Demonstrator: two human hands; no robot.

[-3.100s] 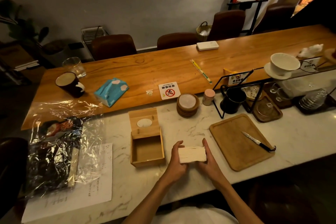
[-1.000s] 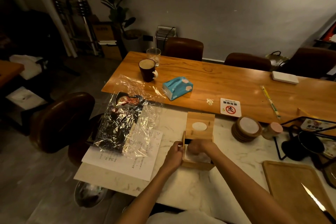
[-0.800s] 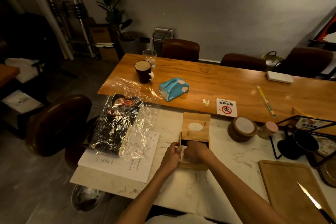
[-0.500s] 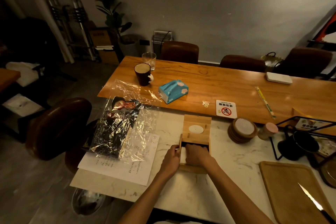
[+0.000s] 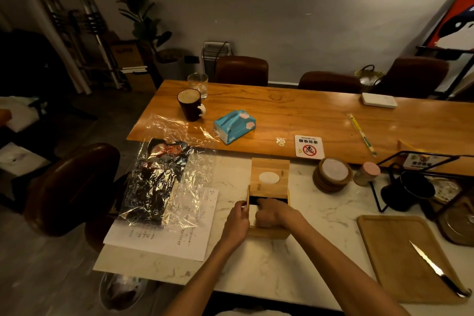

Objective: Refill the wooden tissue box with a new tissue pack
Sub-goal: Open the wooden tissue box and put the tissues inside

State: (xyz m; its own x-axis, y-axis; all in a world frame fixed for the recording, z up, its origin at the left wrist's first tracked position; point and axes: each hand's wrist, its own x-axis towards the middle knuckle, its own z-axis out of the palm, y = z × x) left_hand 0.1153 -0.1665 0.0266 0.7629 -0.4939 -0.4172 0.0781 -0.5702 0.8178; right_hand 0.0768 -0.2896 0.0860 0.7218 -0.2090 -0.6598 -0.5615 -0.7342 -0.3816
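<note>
The right hand (image 5: pixel 269 215) presses, fingers curled, on the white tissue stack (image 5: pixel 252 211) inside the open wooden tissue box (image 5: pixel 269 233) on the marble bench (image 5: pixel 320 251); the left hand (image 5: pixel 237 220) grips the box's left wall. Its slotted lid (image 5: pixel 269 178) sits slid back.

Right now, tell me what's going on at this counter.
A person is refilling a wooden tissue box on the marble counter. The right hand is down inside the open box, pressing a white tissue pack into it, while the left hand steadies the box's left wall. The lid, with its oval slot, is slid back toward the far end and not yet closed. A blue tissue pack sits untouched on the wooden table behind.
</note>
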